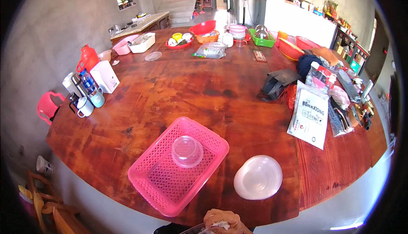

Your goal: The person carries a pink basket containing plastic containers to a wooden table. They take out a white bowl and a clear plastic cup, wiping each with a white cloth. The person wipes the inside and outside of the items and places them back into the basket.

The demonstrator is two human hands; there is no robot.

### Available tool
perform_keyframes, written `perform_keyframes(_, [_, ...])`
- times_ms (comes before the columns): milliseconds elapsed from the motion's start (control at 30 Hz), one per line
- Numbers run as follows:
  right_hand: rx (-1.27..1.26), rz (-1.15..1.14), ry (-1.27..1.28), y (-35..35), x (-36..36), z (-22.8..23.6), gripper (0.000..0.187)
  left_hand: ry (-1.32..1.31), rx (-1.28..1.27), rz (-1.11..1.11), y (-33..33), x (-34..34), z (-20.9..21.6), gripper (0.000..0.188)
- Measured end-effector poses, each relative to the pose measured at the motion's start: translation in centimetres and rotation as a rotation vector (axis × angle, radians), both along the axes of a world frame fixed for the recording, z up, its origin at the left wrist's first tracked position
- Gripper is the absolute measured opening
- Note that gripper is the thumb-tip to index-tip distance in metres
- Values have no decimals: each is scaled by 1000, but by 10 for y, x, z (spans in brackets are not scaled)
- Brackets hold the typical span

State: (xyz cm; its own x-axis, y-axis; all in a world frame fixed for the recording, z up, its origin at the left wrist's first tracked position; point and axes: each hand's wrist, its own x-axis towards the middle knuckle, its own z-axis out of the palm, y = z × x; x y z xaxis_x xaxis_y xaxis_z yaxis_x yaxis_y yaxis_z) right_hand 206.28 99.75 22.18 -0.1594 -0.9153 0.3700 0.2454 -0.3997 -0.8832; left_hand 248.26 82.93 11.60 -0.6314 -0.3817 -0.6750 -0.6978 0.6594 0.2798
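Clear plastic piece (198, 229): on the person's side of the pink basket (170, 185), right of its near corner; mostly cut off by the picture's lower edge, so full shape cannot be told

White crumpled wad (221, 224): cloth or tissue, close by the piece; contact between them unclear

Right hand (226, 219): fingers curled snugly round the wad; left hand out of view, state cannot be told

Step in hand, by judgement: wiping the plastic; best with the piece steadied at its edge, light pressure so thin walls do not flex, a dry face of the wad turned out often

Clear tub (187, 151): inside the pink basket, toward its far end; a wiped piece would sit better beside it than on top

Round clear plastic ware (258, 177): on the wooden table (238, 85), right of the basket and apart from it; looks layered, so best separated gently before wiping
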Motion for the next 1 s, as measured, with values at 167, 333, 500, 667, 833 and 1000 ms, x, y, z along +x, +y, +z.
perform_keyframes(167, [375,-278,-278,79,29,0,32,60,-30,-29,-11,2,-11,23])
perform_keyframes(333, [620,-642,-232,128,60,-12,11,187,-24,-88,-4,-6,1,21])
perform_keyframes(500, [481,-336,-194,106,78,-6,16,758,379,-34,41,-136,129,58])
perform_keyframes(667, [60,-737,465,94,80,-12,11,324,990,-195,84,-213,141,23])
perform_keyframes(833, [792,-1232,-336,220,76,-103,15,541,1110,-261,63,-213,123,15])
perform_keyframes(1000, [1131,-1208,-43,187,20,-219,16,623,1018,-410,74,-247,139,13])
